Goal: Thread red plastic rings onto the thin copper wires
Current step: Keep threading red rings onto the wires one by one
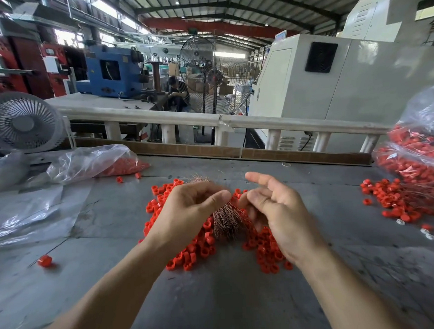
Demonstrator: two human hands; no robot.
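At the centre of the frame the left hand (195,205) clenches around a bundle of thin copper wires (226,220), whose ends fan out above and below the fist. The right hand (272,206) sits just beside it, index finger extended, other fingers loosely bent; whether it pinches anything I cannot tell. Small red plastic rings (202,249) lie heaped on the grey tabletop (229,300) beneath both hands. This looks like the pick-and-thread step: next, the right hand must isolate one wire tip and slide a ring on.
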